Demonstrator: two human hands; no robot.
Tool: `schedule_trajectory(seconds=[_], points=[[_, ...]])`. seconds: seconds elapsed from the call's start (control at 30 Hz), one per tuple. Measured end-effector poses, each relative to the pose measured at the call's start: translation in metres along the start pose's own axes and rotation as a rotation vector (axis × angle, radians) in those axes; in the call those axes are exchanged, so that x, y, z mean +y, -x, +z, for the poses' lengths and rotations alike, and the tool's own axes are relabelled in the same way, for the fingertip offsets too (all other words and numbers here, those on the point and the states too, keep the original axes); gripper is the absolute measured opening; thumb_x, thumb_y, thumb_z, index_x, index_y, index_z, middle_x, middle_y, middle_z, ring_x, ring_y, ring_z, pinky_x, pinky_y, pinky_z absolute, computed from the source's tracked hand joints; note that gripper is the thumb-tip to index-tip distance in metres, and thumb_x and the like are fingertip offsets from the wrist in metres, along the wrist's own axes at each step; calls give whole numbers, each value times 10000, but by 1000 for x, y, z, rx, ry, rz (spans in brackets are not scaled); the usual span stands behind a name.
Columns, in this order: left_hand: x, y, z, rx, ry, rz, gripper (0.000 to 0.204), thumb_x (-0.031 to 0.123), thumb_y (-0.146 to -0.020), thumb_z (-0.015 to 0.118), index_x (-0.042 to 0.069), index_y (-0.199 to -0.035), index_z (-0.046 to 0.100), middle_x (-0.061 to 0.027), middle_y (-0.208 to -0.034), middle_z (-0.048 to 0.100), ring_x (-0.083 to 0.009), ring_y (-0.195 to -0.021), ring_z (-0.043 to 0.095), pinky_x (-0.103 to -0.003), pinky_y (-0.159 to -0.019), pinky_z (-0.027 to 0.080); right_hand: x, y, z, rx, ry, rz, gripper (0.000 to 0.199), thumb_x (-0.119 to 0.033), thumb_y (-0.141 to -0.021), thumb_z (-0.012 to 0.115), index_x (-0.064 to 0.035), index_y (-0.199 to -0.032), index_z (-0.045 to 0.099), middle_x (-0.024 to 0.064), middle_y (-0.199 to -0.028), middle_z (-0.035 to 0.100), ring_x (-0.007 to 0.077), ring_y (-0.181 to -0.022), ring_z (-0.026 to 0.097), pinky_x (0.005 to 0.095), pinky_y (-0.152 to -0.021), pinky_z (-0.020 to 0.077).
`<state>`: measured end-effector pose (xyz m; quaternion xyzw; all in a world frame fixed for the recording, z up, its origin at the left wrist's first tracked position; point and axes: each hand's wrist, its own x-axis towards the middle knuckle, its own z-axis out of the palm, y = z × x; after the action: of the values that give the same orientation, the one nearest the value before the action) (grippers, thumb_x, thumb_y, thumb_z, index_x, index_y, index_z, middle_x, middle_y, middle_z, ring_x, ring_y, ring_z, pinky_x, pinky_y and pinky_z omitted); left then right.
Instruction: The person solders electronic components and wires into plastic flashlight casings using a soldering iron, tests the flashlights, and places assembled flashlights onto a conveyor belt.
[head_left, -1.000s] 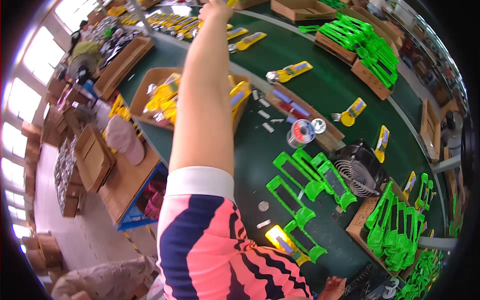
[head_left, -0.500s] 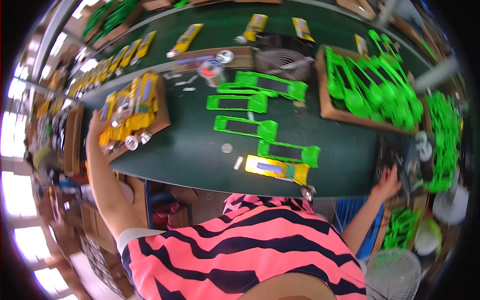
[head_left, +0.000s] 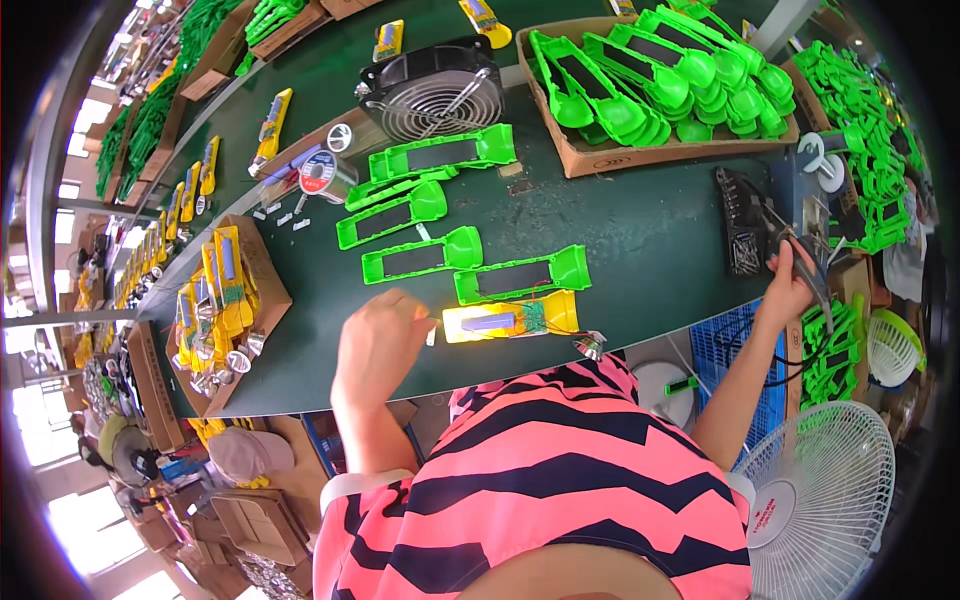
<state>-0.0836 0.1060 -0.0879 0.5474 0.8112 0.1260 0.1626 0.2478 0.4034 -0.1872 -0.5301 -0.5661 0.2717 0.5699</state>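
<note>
My left hand is at the left end of a yellow lamp housing, its fingertips pinched together; what they hold, if anything, is hidden. A small white piece lies right by the fingertips. The housing lies flat, with a blue cell, a green circuit board and a wired silver reflector at the table edge. My right hand is closed around a dark, long corded tool beside a black tray of screws.
Several green frames lie mid-table, near a black fan and a solder spool. A carton of green housings stands at far right; a carton of yellow housings is on the left. A white fan stands at lower right.
My left hand has moved from the yellow-housing carton to beside the yellow housing at the front edge. My right hand stays by the black tray. The whole view has shifted.
</note>
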Motion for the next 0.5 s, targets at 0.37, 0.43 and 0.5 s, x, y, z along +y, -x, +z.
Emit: schedule_trajectory(seconds=[0.37, 0.43, 0.5], points=[[-12, -23, 70, -45, -98, 159, 1071, 245, -367, 824, 96, -1294, 309, -139, -1278, 325, -321, -1140, 360, -407, -901, 337, -46, 110, 4, -362, -279, 38, 228, 64, -749, 483, 58, -976, 502, 115, -716, 558, 167, -612, 571, 249, -587, 476], [-16, -25, 70, -19, -15, 108, 1082, 249, -362, 824, 106, -1301, 307, -122, -1297, 317, -315, -1109, 376, -406, -875, 345, -51, 124, 24, -391, -359, 9, 244, 84, -731, 476, 61, -974, 497, 145, -774, 573, 165, -598, 569, 241, -567, 470], [-13, -28, 66, -18, -63, 137, 1083, 255, -362, 823, 110, -1303, 306, -110, -1300, 320, -309, -1090, 384, -409, -864, 346, -54, 127, 37, -448, -411, -18, 225, 76, -748, 484, 63, -972, 492, 151, -793, 581, 139, -567, 552, 223, -552, 457]])
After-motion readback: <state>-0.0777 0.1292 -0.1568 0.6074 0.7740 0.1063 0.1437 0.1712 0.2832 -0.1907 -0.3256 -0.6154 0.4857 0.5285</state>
